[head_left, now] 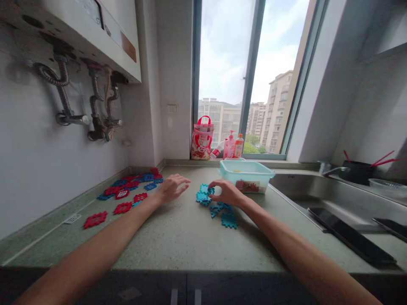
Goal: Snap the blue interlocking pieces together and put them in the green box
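Note:
My right hand is curled with thumb and index finger at the edge of a turquoise interlocking puzzle piece on the counter, and appears to grip it. More blue-green interlocking pieces lie under and in front of that hand. My left hand hovers over the counter with its fingers stretched out, holding nothing. To its left is a loose pile of red and blue pieces. Nearer to me sit single red pieces. A light-teal plastic tub stands just behind my right hand.
Right of the tub is a steel sink with a black tray-like object across its front edge. Bottles and a red-and-white bag stand by the window. A small white piece lies on the counter at left.

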Demonstrator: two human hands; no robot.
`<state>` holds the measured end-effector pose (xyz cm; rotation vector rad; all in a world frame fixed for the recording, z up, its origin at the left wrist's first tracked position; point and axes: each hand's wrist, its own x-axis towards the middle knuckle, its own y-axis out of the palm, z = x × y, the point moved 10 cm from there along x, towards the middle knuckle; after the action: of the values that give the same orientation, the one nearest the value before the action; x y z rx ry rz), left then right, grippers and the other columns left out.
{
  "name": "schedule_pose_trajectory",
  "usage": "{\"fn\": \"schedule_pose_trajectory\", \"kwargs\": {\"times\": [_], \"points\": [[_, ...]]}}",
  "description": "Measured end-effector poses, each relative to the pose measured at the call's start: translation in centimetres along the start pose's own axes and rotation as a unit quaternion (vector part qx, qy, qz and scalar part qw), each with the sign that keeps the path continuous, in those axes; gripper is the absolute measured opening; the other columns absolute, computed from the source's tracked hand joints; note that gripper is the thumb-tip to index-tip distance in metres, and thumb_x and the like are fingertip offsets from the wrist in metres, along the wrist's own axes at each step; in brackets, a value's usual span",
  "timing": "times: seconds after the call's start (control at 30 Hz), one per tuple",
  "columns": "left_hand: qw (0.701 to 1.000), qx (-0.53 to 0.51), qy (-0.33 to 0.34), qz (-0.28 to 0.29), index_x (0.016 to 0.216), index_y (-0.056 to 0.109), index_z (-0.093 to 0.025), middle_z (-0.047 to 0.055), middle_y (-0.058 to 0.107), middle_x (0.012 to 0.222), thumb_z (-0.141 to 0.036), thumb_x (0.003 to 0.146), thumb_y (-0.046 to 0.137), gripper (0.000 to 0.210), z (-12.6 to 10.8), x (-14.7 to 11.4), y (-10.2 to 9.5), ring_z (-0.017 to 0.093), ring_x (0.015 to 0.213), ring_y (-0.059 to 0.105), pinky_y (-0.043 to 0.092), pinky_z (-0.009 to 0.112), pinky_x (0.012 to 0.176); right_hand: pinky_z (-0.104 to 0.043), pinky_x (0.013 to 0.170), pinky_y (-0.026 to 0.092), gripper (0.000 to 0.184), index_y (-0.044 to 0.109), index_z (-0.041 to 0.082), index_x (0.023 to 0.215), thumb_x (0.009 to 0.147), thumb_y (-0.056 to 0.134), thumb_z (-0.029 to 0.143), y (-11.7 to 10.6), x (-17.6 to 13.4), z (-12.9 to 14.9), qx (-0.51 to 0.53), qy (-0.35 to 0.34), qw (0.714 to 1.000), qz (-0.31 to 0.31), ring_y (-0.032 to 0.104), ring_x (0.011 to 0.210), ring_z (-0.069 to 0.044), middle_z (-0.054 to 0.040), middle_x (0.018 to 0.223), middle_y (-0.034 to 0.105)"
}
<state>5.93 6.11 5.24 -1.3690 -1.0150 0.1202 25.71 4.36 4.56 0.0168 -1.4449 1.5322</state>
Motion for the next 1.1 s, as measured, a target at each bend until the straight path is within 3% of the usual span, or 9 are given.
{"fn": "schedule_pose_trajectory", "kwargs": {"times": [0.1, 0.23, 0.37, 0.47, 0.7, 0.83, 0.93, 1.1], "points": [[0.996, -0.065, -0.044, 0.045, 0.135, 0.067, -0.022, 0.01, 0.076, 0.127, -0.054, 0.096, 0.066, 0.05, 0.6, -0.1, 2.4, 0.027, 0.118, 0.068, 0.05, 0.041, 0.105, -0.035, 0.09, 0.056, 0.026, 0.078, 0.019, 0.106, 0.081, 0.079, 0.024, 1.0, 0.4, -2.4, 0.018, 0.023, 1.0, 0.012, 0.074, 0.093, -0.023, -0.0065, 0.103, 0.081], [0.996, -0.067, 0.0, 0.058, 0.118, 0.07, -0.021, 0.011, 0.074, 0.121, -0.061, 0.078, 0.084, 0.058, -1.9, 1.0, 3.6, 0.029, 0.114, 0.068, 0.05, 0.041, 0.103, -0.034, 0.091, 0.056, 0.03, 0.078, 0.018, 0.111, 0.081, 0.076, 0.021, 3.5, 1.2, -3.4, 0.06, 0.037, 0.997, 0.044, 0.073, 0.094, -0.021, -0.0062, 0.104, 0.081], [0.998, -0.051, -0.016, 0.042, 0.112, 0.069, -0.02, 0.011, 0.073, 0.115, -0.066, 0.082, 0.079, 0.056, -2.0, 1.1, 4.0, 0.029, 0.107, 0.068, 0.052, 0.041, 0.099, -0.031, 0.088, 0.056, 0.029, 0.079, 0.017, 0.109, 0.081, 0.076, 0.023, 5.3, 1.4, -3.6, 0.085, 0.054, 0.992, 0.076, 0.071, 0.089, -0.018, -0.0043, 0.099, 0.081], [0.994, -0.085, -0.047, 0.055, 0.126, 0.068, -0.021, 0.012, 0.072, 0.126, -0.064, 0.094, 0.065, 0.053, -1.0, 0.8, 4.6, 0.027, 0.108, 0.07, 0.052, 0.039, 0.099, -0.031, 0.089, 0.055, 0.029, 0.08, 0.017, 0.109, 0.082, 0.077, 0.028, 5.2, 1.4, -3.2, 0.098, 0.051, 0.991, 0.081, 0.071, 0.092, -0.019, -0.0053, 0.101, 0.08], [0.987, -0.113, 0.008, 0.116, 0.136, 0.069, -0.026, 0.009, 0.074, 0.134, -0.046, 0.105, 0.049, 0.042, -1.7, 0.4, 5.9, 0.026, 0.127, 0.065, 0.045, 0.037, 0.111, -0.034, 0.087, 0.054, 0.041, 0.079, 0.018, 0.117, 0.089, 0.076, 0.048, 4.4, 0.5, -2.1, 0.118, 0.067, 0.982, 0.133, 0.068, 0.088, -0.02, -0.0045, 0.101, 0.079], [0.985, -0.12, -0.013, 0.119, 0.146, 0.062, -0.024, 0.011, 0.068, 0.144, -0.055, 0.101, 0.058, 0.055, -2.0, -0.1, 6.0, 0.028, 0.133, 0.062, 0.045, 0.038, 0.114, -0.031, 0.081, 0.053, 0.043, 0.077, 0.017, 0.122, 0.089, 0.075, 0.044, 4.2, -0.4, -1.9, 0.101, 0.086, 0.981, 0.14, 0.067, 0.085, -0.02, -0.0037, 0.097, 0.078], [0.986, -0.099, -0.076, 0.114, 0.152, 0.055, -0.019, 0.016, 0.058, 0.156, -0.06, 0.094, 0.065, 0.072, -1.4, -0.7, 6.1, 0.033, 0.143, 0.055, 0.041, 0.043, 0.12, -0.032, 0.086, 0.053, 0.039, 0.076, 0.018, 0.122, 0.091, 0.072, 0.042, 4.1, -0.8, -1.5, 0.106, 0.086, 0.984, 0.117, 0.07, 0.092, -0.022, -0.0065, 0.107, 0.079], [0.975, -0.123, -0.147, 0.11, 0.148, 0.059, -0.018, 0.015, 0.06, 0.154, -0.057, 0.086, 0.074, 0.075, -0.3, -1.3, 6.6, 0.035, 0.143, 0.056, 0.041, 0.045, 0.122, -0.033, 0.09, 0.052, 0.033, 0.077, 0.021, 0.119, 0.095, 0.07, 0.042, 4.2, -1.3, -0.5, 0.079, 0.098, 0.988, 0.094, 0.071, 0.095, -0.024, -0.0071, 0.108, 0.08]]}}
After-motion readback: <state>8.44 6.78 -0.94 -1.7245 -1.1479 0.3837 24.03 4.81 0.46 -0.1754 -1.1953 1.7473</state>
